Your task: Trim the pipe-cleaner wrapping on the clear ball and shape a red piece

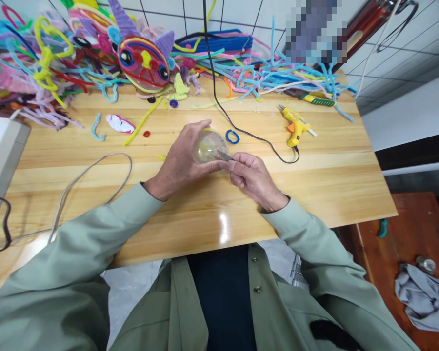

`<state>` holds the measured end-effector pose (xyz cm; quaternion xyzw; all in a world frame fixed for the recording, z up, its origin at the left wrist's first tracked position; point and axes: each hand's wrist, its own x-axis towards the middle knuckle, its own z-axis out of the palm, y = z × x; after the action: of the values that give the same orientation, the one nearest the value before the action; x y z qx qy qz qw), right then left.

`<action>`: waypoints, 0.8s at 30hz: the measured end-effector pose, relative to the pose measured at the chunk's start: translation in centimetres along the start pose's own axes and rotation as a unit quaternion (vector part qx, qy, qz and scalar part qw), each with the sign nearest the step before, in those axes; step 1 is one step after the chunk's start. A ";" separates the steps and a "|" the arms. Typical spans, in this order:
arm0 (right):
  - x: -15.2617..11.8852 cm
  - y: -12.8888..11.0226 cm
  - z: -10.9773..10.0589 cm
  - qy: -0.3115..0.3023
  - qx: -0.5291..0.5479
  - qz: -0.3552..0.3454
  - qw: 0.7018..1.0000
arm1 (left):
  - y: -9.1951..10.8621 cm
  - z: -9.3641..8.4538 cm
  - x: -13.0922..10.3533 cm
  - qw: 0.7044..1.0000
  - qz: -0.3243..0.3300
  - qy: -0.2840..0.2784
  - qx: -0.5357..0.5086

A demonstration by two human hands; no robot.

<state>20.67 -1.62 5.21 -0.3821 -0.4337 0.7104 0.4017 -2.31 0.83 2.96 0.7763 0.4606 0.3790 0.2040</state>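
My left hand [183,156] is wrapped around a clear plastic dome [207,145] with a yellow edge, above the wooden table. In my right hand [254,178] a small pointed metal blade [224,156] is pinched between thumb and fingers. Its tip meets the dome's side; whether it has gone through, I cannot tell. The blade's handle is hidden in my fingers. Just right of the dome lies a blue pipe-cleaner ring [232,136]. A small red piece [147,134] and a yellow pipe cleaner [143,126] lie to the left.
A yellow glue gun [296,126] lies at right, its black cord [256,138] crossing the table. Along the back wall are piled pipe cleaners [249,73] and a colourful fish-like lantern [143,61]. A white cable [68,187] loops at left beside a white box [3,156].
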 end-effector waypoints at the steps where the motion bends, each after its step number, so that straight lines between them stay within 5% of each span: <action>1: 0.0 0.0 0.0 -0.002 0.001 0.001 1.000 | 0.0 -0.1 0.0 1.000 0.004 -0.002 -0.004; 24: -0.5 1.3 1.6 0.038 0.049 -0.010 0.998 | 0.8 0.7 -1.2 0.999 0.007 0.040 -0.008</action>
<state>19.16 -2.97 4.59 -0.3848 -0.3863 0.7116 0.4431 -1.63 -0.59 2.56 0.7620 0.4599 0.4151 0.1886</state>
